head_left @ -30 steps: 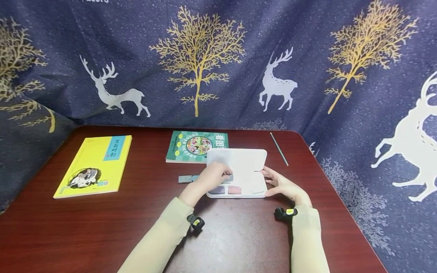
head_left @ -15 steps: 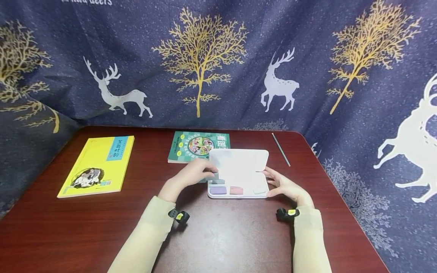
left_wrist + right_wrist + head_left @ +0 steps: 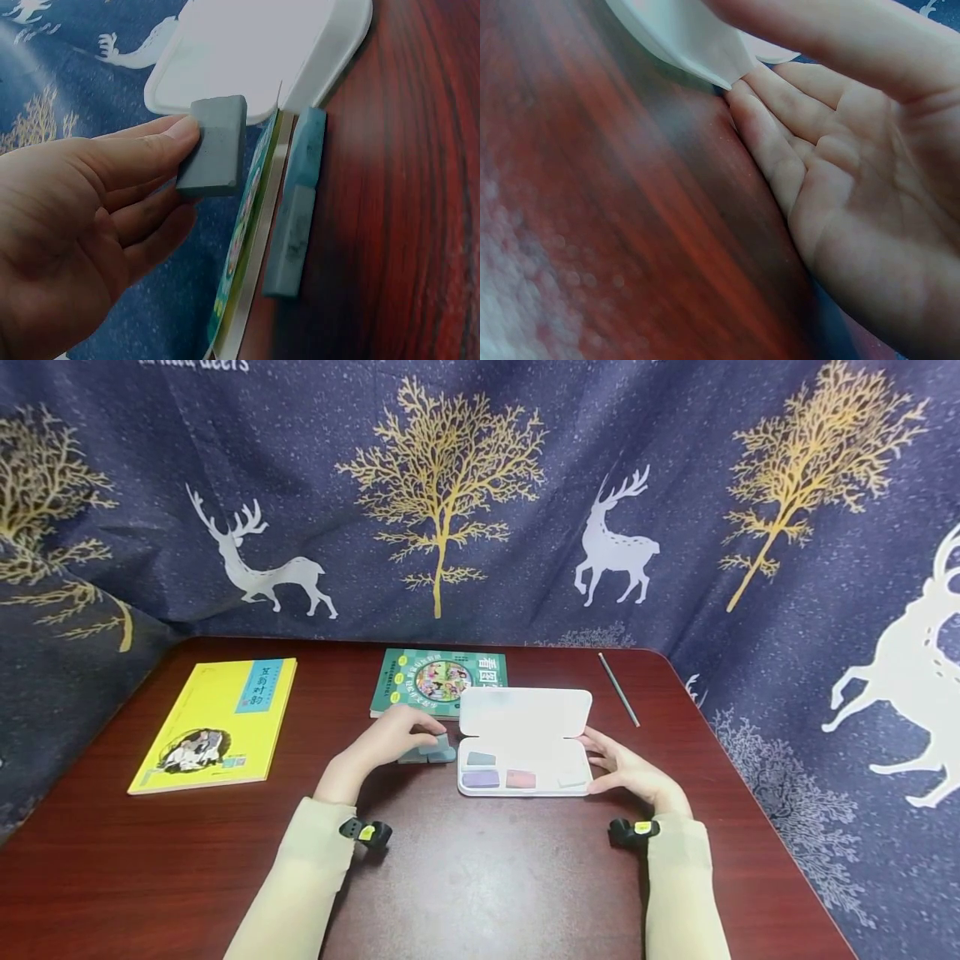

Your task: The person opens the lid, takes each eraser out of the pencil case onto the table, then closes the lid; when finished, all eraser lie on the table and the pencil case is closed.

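Note:
In the left wrist view, my left hand (image 3: 82,195) pinches a grey rectangular eraser (image 3: 214,146) between thumb and fingers, above the table. Below it a teal eraser (image 3: 306,150) and a grey-blue eraser (image 3: 289,240) lie end to end on the wood. To the right in the head view stands a white pencil case (image 3: 543,758), its lid (image 3: 525,712) swung back. Inside are a purple eraser (image 3: 480,779), a pink eraser (image 3: 521,779), a grey block (image 3: 481,760) and a pale block (image 3: 573,781). My right hand (image 3: 633,772) grips the case's right end, thumb at the front corner.
Behind the erasers lies a green book (image 3: 427,681), partly behind the case lid. A yellow book (image 3: 213,722) is at the left of the dark red table (image 3: 487,877). A thin pencil-like stick (image 3: 618,689) lies at the back right. A patterned cloth (image 3: 510,510) hangs behind.
My left hand has moved left out of the pencil case, carrying the grey eraser over to the erasers on the table. The right hand stays at the case's right end.

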`<state>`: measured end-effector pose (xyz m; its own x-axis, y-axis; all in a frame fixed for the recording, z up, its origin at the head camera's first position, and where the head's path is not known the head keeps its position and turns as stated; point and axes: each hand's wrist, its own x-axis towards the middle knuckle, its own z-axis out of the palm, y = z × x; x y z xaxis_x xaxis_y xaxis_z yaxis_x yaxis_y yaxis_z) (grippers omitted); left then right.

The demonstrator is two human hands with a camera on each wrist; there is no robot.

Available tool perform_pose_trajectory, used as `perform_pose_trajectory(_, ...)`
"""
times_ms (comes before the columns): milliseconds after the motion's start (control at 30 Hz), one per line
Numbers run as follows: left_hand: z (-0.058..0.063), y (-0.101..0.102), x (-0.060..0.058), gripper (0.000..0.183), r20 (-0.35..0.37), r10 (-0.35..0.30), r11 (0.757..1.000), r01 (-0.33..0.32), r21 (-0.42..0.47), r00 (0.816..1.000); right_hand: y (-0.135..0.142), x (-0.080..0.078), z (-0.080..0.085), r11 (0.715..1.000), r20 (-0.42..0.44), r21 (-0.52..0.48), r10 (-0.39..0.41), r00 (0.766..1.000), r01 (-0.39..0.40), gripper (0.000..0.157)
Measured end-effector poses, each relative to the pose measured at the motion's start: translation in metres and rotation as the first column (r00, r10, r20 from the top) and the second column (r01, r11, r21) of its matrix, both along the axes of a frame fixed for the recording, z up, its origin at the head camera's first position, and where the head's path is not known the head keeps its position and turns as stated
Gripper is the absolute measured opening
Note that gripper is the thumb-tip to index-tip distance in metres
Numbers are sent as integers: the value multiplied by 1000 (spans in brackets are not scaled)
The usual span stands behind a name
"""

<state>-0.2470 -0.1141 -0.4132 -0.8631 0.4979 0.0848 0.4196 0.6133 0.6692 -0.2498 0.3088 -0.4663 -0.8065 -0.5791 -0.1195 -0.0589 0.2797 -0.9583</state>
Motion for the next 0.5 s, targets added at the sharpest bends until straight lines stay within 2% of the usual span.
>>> perform_pose_trajectory(500,-3,-37,-1,23,18,127,992,-127,-10,992,2,-3,-2,1000,-18,20,4,1000,-4,100)
